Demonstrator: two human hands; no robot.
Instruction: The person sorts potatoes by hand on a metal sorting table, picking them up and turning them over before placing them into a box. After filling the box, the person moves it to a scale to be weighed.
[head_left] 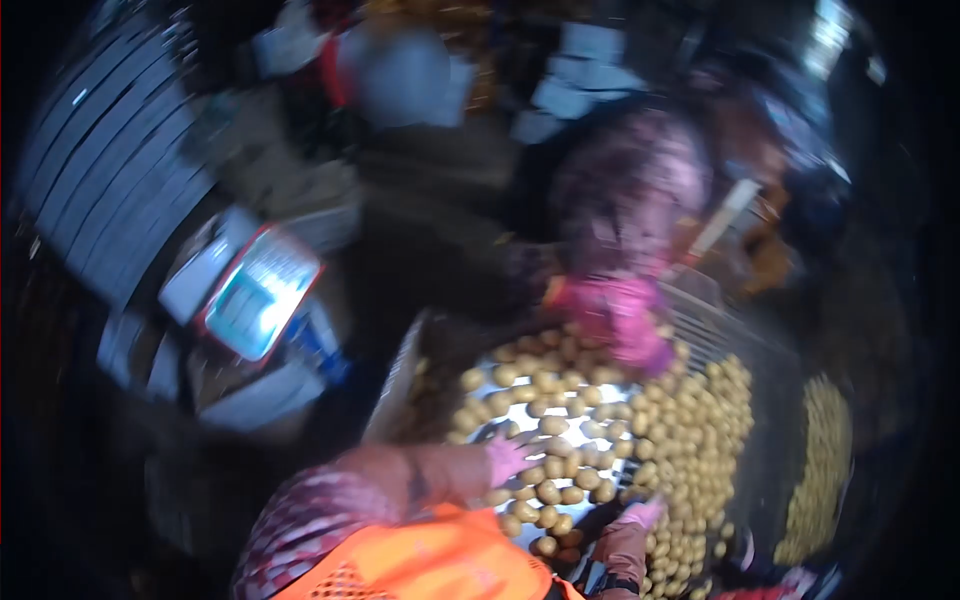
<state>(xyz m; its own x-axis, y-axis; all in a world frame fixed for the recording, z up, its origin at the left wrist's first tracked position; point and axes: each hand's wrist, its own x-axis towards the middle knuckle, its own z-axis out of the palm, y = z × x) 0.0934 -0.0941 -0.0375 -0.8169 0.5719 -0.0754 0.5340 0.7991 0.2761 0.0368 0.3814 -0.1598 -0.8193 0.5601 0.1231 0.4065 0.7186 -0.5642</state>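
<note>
Round yellow-brown produce that looks like small potatoes [553,425] lies loosely spread on a bright white surface [520,416]. My left hand [510,458], in a pink glove, rests at the left side of this spread with its fingers apart, touching the potatoes and holding none. Farther right, my right hand [643,512], also pink-gloved, is at the edge of a denser heap of potatoes [700,440]. Its fingers are too blurred to make out. Motion blur softens the whole view.
Across from me a person [630,190] bends over the potatoes with bright pink gloves [620,318]. A slatted crate [695,320] stands behind the heap. To the left are a shiny red-rimmed panel [262,290] and boxes [265,395]. More potatoes [815,470] lie far right.
</note>
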